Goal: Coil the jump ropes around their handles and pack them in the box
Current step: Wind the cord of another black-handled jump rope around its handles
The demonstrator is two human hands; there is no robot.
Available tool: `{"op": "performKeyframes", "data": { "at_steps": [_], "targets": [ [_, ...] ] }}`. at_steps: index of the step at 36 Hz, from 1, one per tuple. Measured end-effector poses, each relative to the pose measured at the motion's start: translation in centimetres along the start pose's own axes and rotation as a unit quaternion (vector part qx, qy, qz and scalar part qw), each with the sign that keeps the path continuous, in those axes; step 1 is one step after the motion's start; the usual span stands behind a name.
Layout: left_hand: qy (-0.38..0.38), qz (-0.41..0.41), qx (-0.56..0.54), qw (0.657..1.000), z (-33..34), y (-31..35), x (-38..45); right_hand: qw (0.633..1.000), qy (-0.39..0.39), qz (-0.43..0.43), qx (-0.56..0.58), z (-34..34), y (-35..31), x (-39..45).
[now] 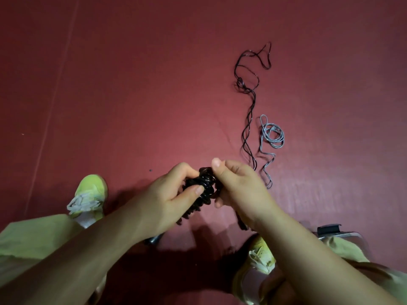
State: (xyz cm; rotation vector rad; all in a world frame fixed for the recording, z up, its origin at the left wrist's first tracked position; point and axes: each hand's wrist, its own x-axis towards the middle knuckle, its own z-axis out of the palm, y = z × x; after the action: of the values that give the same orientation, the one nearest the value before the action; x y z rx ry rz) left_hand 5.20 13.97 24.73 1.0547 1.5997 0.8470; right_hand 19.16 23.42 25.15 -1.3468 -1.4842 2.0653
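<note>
A black jump rope is wound in tight coils around its handles, held above the red floor between my two hands. My left hand grips the coiled bundle from the left, thumb pressed on the coils. My right hand pinches the rope at the bundle's right side, thumb raised at the top. A dark handle end pokes out below my left wrist. A loose black rope snakes across the floor beyond my hands. Next to it lies a grey rope, partly looped. No box is clearly in view.
My two feet in yellow-green shoes rest on the red floor, one on each side below my hands. A dark and metallic object shows at the lower right edge behind my right forearm.
</note>
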Motion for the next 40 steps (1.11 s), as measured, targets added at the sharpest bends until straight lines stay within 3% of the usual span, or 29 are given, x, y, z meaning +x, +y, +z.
{"op": "performKeyframes", "data": {
  "at_steps": [3,10,16,21,28,31,35,40],
  "targets": [
    [0.040,-0.026,-0.057,0.997,0.4,1.8,0.5,0.999,0.002,-0.018,0.039,-0.9,-2.5,-0.9],
    [0.096,0.018,-0.177,0.979,2.6,7.2,-1.4,0.993,0.065,-0.090,-0.048,-1.6,-5.7,-5.9],
    [0.099,0.018,-0.186,0.977,6.4,10.8,-1.4,0.993,0.108,-0.028,-0.041,-4.5,-5.2,-10.5],
    [0.085,0.022,-0.113,0.990,12.6,14.2,0.1,0.983,0.145,0.036,0.104,-9.8,-3.5,-13.4],
    [-0.036,-0.001,0.090,0.995,25.0,14.7,3.4,0.926,0.201,0.006,0.319,-18.4,2.4,-16.2],
    [-0.083,-0.011,0.193,0.978,30.5,13.2,5.1,0.916,0.267,0.015,0.300,-22.2,6.3,-16.4],
    [-0.162,-0.036,0.233,0.958,37.7,10.2,6.7,0.889,0.368,0.037,0.272,-27.5,13.2,-16.9],
    [-0.280,-0.065,0.352,0.891,43.6,6.0,7.1,0.851,0.420,0.113,0.294,-31.9,22.8,-18.1]
  ]
}}
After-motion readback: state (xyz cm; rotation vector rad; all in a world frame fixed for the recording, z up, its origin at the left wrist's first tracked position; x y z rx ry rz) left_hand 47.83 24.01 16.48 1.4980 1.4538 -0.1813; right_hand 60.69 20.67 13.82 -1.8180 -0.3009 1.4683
